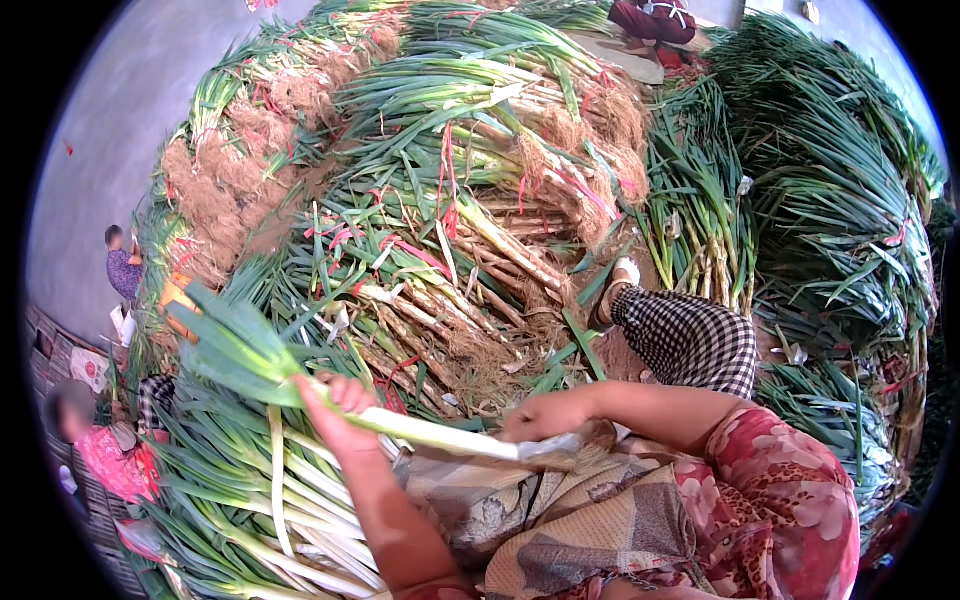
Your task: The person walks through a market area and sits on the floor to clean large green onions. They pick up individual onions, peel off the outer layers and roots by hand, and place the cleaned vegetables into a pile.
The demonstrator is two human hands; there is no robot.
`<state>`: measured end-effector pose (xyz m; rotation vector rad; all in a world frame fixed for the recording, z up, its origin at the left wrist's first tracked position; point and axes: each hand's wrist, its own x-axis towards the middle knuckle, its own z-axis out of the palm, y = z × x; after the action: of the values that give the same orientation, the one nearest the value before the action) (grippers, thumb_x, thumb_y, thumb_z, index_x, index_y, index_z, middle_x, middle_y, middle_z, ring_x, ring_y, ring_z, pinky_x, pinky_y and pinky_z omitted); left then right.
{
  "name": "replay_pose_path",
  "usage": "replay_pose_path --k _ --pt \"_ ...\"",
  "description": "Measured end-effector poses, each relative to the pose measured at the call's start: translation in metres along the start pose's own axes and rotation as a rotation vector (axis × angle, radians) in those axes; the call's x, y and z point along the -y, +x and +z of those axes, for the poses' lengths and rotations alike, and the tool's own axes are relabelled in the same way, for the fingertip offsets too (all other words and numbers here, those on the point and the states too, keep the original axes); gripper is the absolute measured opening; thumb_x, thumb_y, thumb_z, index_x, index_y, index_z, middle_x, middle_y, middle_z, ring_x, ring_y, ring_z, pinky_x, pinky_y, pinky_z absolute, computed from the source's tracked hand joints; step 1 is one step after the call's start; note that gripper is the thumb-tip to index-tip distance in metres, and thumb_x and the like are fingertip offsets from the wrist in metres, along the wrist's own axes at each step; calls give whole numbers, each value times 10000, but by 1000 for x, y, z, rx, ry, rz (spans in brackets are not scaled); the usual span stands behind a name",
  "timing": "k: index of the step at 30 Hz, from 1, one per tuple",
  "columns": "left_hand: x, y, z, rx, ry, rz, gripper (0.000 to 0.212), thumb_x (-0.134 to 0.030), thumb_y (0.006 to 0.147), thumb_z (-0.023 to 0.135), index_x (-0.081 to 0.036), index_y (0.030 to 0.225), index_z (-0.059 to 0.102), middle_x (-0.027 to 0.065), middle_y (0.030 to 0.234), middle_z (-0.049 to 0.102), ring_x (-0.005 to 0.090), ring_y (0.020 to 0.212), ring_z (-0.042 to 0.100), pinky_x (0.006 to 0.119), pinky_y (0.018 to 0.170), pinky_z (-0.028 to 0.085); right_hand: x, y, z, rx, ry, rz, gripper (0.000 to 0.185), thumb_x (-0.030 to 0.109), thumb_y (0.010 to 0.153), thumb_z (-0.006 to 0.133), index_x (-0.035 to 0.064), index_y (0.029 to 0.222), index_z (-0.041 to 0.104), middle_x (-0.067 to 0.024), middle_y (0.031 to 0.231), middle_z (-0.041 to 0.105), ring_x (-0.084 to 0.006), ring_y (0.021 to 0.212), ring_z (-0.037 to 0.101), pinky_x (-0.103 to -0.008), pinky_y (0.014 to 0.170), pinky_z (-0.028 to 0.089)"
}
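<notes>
A long scallion (pixel 442 437) with a peeled-looking white stalk and green leaves lies slantwise over my lap, its leaves towards the upper left. My left hand (pixel 341 409) is closed around it where the stalk meets the leaves. Near the root end, my right hand (pixel 551 412) is held just above the stalk with its fingers curled; it is blurred, and I cannot tell whether it holds anything. The root end is blurred over the patterned apron (pixel 600 525). Below my left arm lies a heap of scallions with clean white stalks (pixel 322 510).
Untrimmed scallions with brown roots, some tied with red strips (pixel 450 217), are heaped ahead. A large green pile (pixel 832 187) stands at the right. My checkered trouser leg (pixel 690 337) stretches forward. People sit at the left (pixel 124 262) and lower left (pixel 112 457).
</notes>
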<state>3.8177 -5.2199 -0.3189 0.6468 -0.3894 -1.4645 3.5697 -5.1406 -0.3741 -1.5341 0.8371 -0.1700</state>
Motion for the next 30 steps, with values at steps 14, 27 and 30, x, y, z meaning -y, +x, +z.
replay_pose_path --k 14,27,30 --pt "-62 24 -109 -229 -82 111 400 -462 830 485 -90 736 372 -43 521 299 49 407 287 167 300 254 -85 -194 -10 -206 38 621 413 388 818 538 86 1097 511 -86 794 569 -161 698 562 -301 637 459" --pt "20 25 11 329 34 -22 715 -673 758 371 -61 1111 478 -3 614 387 95 491 328 212 434 313 27 -27 10 -204 68 -112 470 277 832 532 16 1186 365 -143 876 575 -255 768 584 -342 664 477" --pt "37 38 30 -149 262 120 614 -550 850 313 -33 1163 423 120 857 498 239 642 498 342 656 452 -31 -14 42 -244 310 -81 373 226 823 561 6 1099 440 -104 864 577 -171 742 577 -313 653 491"
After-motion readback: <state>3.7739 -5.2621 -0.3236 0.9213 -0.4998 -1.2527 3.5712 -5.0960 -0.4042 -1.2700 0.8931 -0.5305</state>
